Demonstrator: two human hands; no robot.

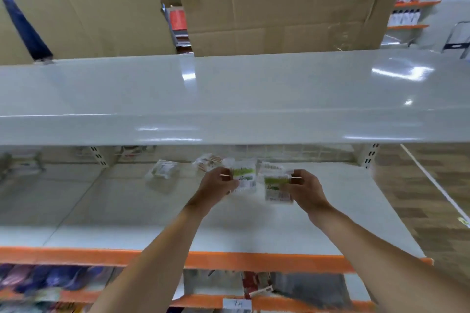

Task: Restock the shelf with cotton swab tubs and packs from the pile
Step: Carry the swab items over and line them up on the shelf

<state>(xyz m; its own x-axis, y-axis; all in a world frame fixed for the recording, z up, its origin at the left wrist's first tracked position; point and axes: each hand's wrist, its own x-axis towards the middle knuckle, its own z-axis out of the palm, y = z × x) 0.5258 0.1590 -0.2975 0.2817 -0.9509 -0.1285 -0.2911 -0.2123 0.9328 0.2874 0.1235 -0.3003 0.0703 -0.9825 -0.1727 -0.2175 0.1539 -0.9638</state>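
Both my arms reach into the middle shelf (254, 231), a white board with an orange front lip. My left hand (216, 189) grips a cotton swab pack (244, 176) with a green label. My right hand (305, 189) grips a second green-labelled pack (276, 187) just to the right of the first. Both packs are held above the shelf board, close together. A clear pack (162, 170) lies on the shelf further left, and another pack (207, 161) lies near the back, behind my left hand. The frame is blurred.
A wide white shelf (229, 99) overhangs the working shelf from above. Cardboard boxes (279, 2) stand on top of it. Lower shelves (50, 282) with coloured goods sit below the orange lip. Wood-pattern floor (432, 198) lies to the right.
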